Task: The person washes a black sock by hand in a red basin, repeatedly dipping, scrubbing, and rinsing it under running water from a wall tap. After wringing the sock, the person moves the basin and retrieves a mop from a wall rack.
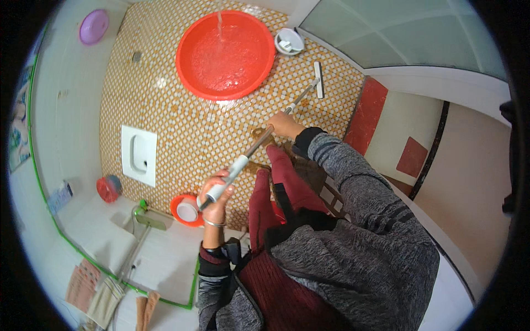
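A long-handled mop [256, 144] slants across the middle, with a steel pole and a white grip near its upper end. My left hand [216, 193] is wrapped round that white grip; a bracelet circles the wrist. Farther down the pole, my right hand [283, 124] is closed on the steel. The mop's narrow white bar-shaped head [319, 80] lies on the patterned tile floor [182, 132], to the right of a large red basin [187, 83]. Water pours in a stream into the basin.
A white bowl [296, 39] with small white items stands beside the basin. On the left, a squat toilet [150, 165] is set into the floor. An orange basin [178, 208] holds a white container. A red-edged doorway [369, 110] and a frosted glass panel [397, 33] are on the right.
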`<state>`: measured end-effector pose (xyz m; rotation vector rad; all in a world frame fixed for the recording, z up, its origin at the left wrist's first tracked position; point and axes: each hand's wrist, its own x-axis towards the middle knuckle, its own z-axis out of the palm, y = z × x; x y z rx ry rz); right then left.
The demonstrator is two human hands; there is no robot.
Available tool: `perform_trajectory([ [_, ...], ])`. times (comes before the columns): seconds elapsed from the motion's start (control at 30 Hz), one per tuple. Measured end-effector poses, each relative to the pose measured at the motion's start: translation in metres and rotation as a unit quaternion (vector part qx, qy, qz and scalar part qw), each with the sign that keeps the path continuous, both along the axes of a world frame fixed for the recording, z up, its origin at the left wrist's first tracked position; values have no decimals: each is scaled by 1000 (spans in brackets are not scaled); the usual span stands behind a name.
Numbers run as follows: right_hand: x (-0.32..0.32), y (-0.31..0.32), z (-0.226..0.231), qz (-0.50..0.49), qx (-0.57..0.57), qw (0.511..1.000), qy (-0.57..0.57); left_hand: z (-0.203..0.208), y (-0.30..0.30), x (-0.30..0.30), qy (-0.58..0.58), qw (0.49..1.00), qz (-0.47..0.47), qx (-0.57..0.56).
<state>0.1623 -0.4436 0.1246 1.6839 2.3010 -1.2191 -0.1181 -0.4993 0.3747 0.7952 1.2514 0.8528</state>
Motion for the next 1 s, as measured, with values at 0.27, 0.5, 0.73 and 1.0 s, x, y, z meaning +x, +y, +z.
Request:
perform_trajectory([
  [0.27, -259, -35, 40, 133, 30, 977, 162, 105, -76, -175, 156, 971, 179, 27],
  [0.5, -404, -43, 97, 153, 10, 910, 385, 170, -126, -208, 325, 914, 206, 129],
  [0.73, -274, 32, -18, -129, 8, 907, 402, 120, -120, -260, 484, 789, 299, 231],
  [1.0, 99, 125, -340, -239, -126, 952, -141, 151, -65, -278, 199, 844, 442, 229],
])
